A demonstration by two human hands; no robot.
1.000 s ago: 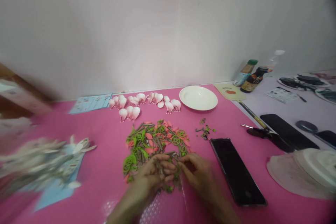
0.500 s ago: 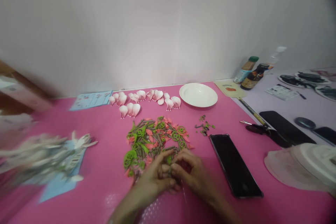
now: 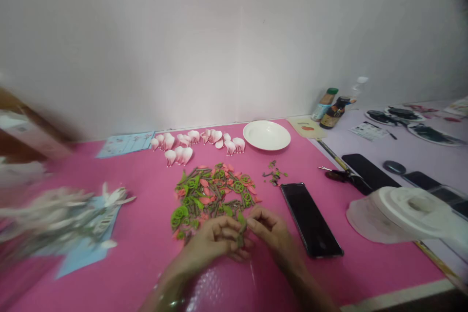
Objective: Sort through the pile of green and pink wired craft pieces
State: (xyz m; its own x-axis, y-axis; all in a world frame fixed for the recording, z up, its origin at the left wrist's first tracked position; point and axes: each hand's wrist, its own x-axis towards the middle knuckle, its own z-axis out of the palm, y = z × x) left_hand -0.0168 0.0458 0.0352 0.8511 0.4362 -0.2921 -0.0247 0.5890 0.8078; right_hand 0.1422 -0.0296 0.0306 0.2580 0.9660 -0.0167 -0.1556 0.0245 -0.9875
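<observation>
At the near edge of a heap of small green, brown and coral-pink plastic parts (image 3: 215,190), both hands meet. My left hand (image 3: 217,240) is closed around a small brown-and-green plastic stem piece (image 3: 240,239), which sticks up between thumb and fingers. From the right, my right hand (image 3: 269,230) pinches at the upper end of the same piece with thumb and forefinger. A green leaf-like tip shows above the fingers. The exact join between the parts is too small to make out.
Pale pink petals (image 3: 179,156) stand in groups behind the heap, beside a white plate (image 3: 266,135). A black phone (image 3: 310,219) lies right of my hands, with scissors (image 3: 343,175) and a white container (image 3: 398,212) beyond. Blurred white flower pieces (image 3: 62,214) lie left on blue paper.
My view has turned slightly right. Both hands have shifted a little, and the stem piece between them shows more clearly than before.
</observation>
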